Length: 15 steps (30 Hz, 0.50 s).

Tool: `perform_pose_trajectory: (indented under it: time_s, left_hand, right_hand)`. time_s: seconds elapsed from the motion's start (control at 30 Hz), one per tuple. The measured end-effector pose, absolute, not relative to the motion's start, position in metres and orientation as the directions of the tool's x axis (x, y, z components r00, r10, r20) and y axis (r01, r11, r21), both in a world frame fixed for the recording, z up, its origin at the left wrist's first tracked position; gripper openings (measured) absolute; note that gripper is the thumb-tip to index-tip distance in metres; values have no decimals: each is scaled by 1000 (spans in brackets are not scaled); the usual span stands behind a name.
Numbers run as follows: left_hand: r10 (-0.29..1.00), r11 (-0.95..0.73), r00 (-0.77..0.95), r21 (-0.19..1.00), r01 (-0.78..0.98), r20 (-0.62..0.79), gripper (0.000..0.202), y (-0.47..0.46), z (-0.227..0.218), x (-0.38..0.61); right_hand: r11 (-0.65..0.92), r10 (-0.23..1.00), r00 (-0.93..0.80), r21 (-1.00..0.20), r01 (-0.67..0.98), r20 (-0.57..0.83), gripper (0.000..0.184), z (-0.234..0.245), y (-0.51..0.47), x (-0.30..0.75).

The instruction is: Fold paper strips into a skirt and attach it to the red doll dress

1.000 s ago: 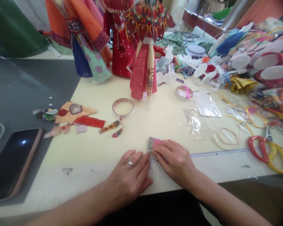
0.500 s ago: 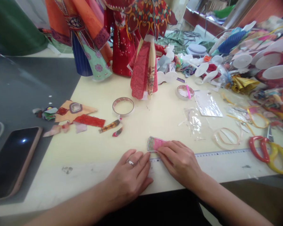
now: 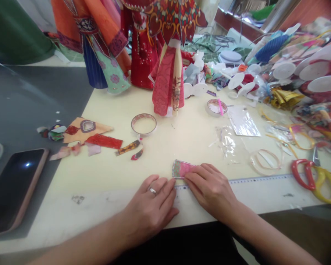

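Observation:
A small pink and green fabric piece [image 3: 182,169], edged with a row of tiny pale beads, lies flat on the table close in front of me. My right hand [image 3: 211,186] has its thumb and fingers closed over the piece's narrow right end, which they hide. My left hand [image 3: 154,202], with a ring on one finger, rests on the table with its fingers stretched forward. Its index fingertip touches or nearly touches the piece's lower left corner. Just below the piece, a printed ruler strip [image 3: 253,180] runs along the table.
Scissors [image 3: 303,175] with red and yellow handles lie at the right. A tape roll [image 3: 143,124], fabric scraps [image 3: 105,141] and a phone [image 3: 15,191] are to the left. Dressed figures [image 3: 169,81] stand behind; plastic packets [image 3: 243,121] and heaped craft parts [image 3: 306,73] fill the right.
Both hands and the beaded fabric piece stay almost in place. The view has shifted very slightly.

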<state>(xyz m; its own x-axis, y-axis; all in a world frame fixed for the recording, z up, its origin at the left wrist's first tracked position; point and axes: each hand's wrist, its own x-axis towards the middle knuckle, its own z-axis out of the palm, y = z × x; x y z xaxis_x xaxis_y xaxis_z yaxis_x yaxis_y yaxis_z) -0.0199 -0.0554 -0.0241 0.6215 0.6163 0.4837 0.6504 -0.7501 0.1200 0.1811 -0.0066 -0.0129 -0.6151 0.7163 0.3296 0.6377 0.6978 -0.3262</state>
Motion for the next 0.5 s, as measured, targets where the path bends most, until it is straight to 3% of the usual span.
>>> perform_pose_trajectory:
  time_s: [0.5]
  left_hand:
    - [611,-743,598,114,660,520,20,-55,-21,-20]
  right_hand:
    - [705,709,-631,-300,642,315,23,-11,-7,181]
